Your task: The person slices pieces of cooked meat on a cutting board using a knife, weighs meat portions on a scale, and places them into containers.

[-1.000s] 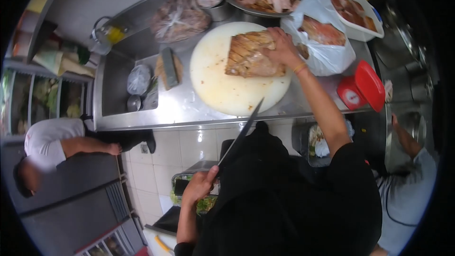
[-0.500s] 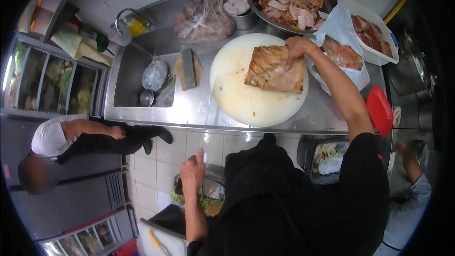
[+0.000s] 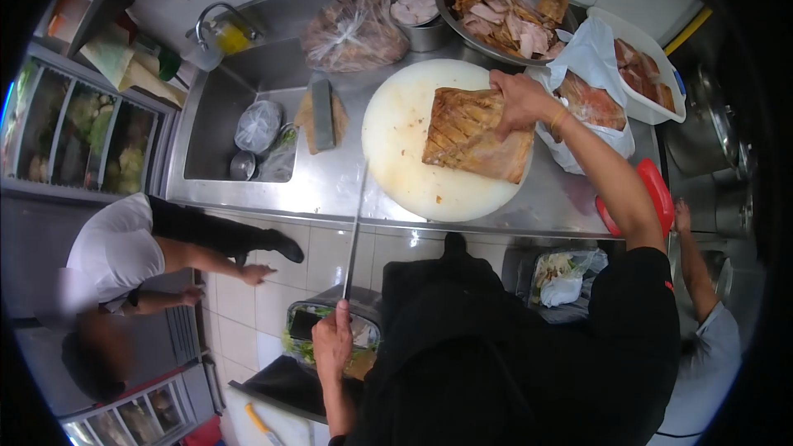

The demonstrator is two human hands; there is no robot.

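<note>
A browned slab of meat [image 3: 467,144] with rib-like ridges lies on a round white cutting board [image 3: 396,177]. My right hand [image 3: 524,103] grips its far right part, thumb on top and fingers at the edge. Low and left of my body, in front of the counter, my left hand [image 3: 333,343] is closed round the handle of a long knife [image 3: 356,227]. The narrow blade points up toward the board's left edge, apart from the meat. My fingers hide most of the handle.
Behind the board stand bagged meat [image 3: 347,33], a metal bowl of cut meat [image 3: 447,12] and a white tub [image 3: 673,111]. A sharpening stone [image 3: 320,116] lies beside the sink [image 3: 194,169]. One co-worker [image 3: 124,248] bends at left; another [image 3: 710,347] stands at right.
The knife blade, not visible before, now shows above my left hand. My right hand stays on the meat. The left co-worker leans in with an arm stretched out; the red plastic piece has shifted.
</note>
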